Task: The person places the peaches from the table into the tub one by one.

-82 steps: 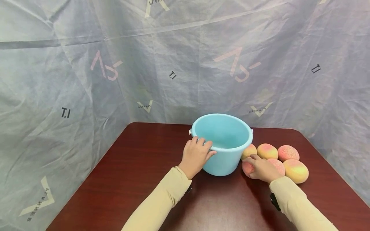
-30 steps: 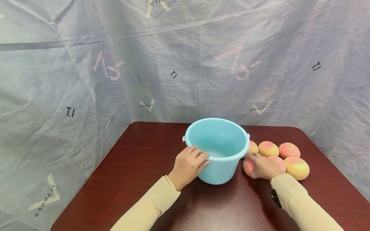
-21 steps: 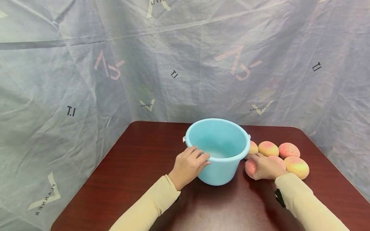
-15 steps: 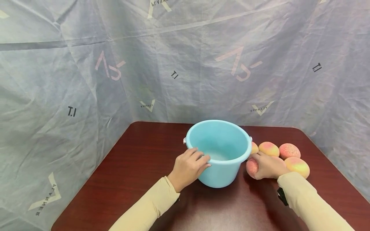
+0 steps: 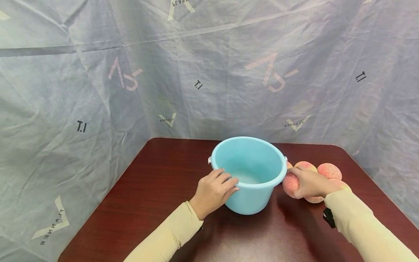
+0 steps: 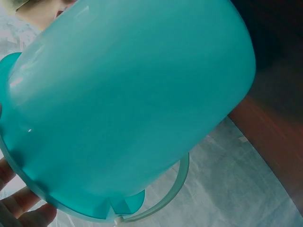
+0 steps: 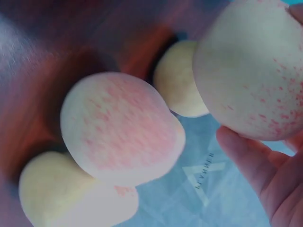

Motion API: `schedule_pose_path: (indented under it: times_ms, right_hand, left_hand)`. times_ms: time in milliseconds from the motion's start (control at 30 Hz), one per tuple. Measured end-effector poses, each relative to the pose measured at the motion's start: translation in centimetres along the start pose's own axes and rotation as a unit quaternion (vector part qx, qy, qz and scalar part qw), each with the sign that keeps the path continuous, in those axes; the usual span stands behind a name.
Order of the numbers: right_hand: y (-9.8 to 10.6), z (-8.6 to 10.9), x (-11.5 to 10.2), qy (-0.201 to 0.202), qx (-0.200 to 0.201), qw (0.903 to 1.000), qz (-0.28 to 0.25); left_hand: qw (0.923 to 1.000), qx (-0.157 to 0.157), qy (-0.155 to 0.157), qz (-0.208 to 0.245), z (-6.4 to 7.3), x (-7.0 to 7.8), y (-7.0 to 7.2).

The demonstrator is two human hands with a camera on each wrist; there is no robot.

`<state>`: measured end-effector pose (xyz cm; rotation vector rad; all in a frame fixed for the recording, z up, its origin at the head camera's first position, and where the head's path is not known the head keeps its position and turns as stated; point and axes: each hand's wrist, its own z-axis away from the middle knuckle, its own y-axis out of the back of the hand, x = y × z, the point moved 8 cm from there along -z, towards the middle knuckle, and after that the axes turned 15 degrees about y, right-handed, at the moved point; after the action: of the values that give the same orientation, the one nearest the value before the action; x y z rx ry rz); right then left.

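A light blue bucket [image 5: 248, 200] stands on the table, and its visible inside holds nothing. My left hand [image 5: 212, 189] grips the near-left part of its rim; in the left wrist view the fingers [image 6: 28, 208] curl over the rim beside the bucket's pale handle [image 6: 177, 187]. My right hand [image 5: 312, 183] holds a pink speckled peach [image 5: 290, 186] between thumb and fingers, close to the bucket's right side. In the right wrist view, this peach [image 7: 251, 71] appears raised above the others, with the thumb against it. My right hand and forearm partly cover the peaches behind.
Several other peaches lie right of the bucket: a yellow-pink one [image 5: 306, 165], a speckled pink one [image 5: 330, 171] and a half-hidden one [image 5: 314, 199] among them. The dark red table [image 5: 140, 203] ends at a grey fabric sheet [image 5: 183, 91] hanging behind and on both sides.
The bucket has shifted nearer and slightly left with my left hand on its rim. My right hand has closed on the pink peach and moved it up and to the right.
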<state>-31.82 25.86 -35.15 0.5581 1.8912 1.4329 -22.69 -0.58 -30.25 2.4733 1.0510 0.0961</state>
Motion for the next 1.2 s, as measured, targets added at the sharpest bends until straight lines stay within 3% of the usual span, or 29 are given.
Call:
schedule_pose_path:
  times_ms: [167,367,633,933,1200]
  right_hand:
    - [1.4,-0.1,-0.6,0.030,0.011,0.9995,0.001]
    - [3.2,0.0,-1.6,0.037,0.032,0.9987,0.016]
    - [4.5,0.3,-1.5,-0.012,0.014,0.9969,0.077]
    - [5.6,0.1,-2.3,0.033,0.039,0.9987,0.008]
    - [6.3,0.1,-2.9,0.040,0.039,0.9984,0.013]
  left_hand:
    - [1.0000,-0.009,0.003,0.001,0.0,-0.1,0.1]
    - [0.9999,-0.009,0.012,-0.001,0.1,-0.3,0.1]
    - [0.9998,-0.005,0.014,0.010,0.1,-0.1,0.0]
    - [0.9999,0.011,0.011,0.003,0.4,0.1,-0.2]
    - [0.9984,0.045,-0.024,-0.026,0.4,0.8,0.1]
